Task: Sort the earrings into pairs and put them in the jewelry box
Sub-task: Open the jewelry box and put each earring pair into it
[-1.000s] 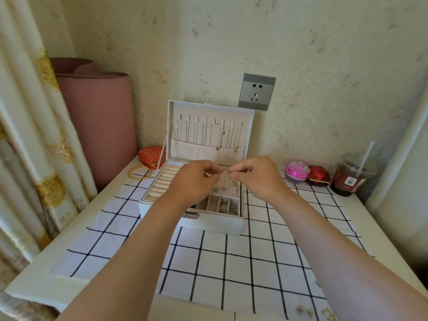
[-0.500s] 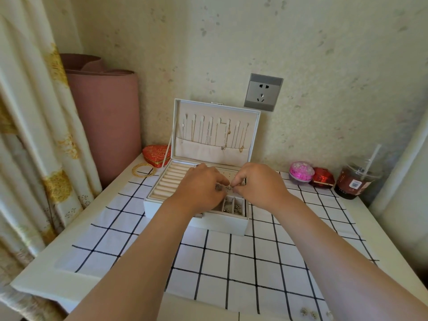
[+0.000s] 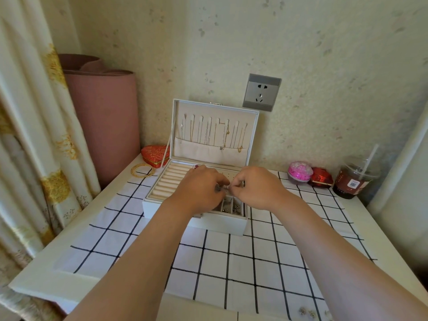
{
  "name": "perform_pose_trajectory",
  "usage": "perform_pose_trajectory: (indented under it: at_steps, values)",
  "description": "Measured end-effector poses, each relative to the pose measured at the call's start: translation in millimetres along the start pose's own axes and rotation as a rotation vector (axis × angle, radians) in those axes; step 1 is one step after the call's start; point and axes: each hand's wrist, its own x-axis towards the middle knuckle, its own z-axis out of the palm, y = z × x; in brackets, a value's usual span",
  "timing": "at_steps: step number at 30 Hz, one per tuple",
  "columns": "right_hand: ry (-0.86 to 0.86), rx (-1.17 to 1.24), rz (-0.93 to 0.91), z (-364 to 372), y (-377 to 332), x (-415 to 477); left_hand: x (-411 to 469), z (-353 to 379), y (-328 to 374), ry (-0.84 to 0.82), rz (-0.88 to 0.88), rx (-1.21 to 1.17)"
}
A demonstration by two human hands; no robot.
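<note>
A white jewelry box [image 3: 194,224] stands open on the checked cloth, its lid upright with several necklaces hanging inside. My left hand [image 3: 200,188] and my right hand [image 3: 257,187] meet over the box's tray, fingertips pinching a small earring [image 3: 225,187] between them. Small compartments [image 3: 231,208] at the box's front right hold several earrings. Ring rolls fill the left part of the tray. A few loose earrings [image 3: 306,312] lie at the cloth's near right edge.
A red heart-shaped box [image 3: 154,155] and gold bangles [image 3: 142,170] sit left of the jewelry box. A pink round case [image 3: 300,171], a red case [image 3: 321,177] and a drink cup with straw [image 3: 355,179] stand at the back right. Curtain and pink roll on the left.
Both hands have dropped from above the box down into its tray, still pinched together at the fingertips. The view has shifted slightly.
</note>
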Motion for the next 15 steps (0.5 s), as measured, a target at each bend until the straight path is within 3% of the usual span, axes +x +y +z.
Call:
perform_pose_trajectory:
  at_steps: [6, 15]
  values:
    - [-0.03, 0.059, 0.001, -3.3, 3.2, -1.4, 0.3, -0.6, 0.6, -0.01, -0.001, -0.016]
    - [0.061, 0.314, 0.042, -25.7, 45.6, -31.5, -2.8, -0.7, 30.3, 0.078, -0.002, -0.114]
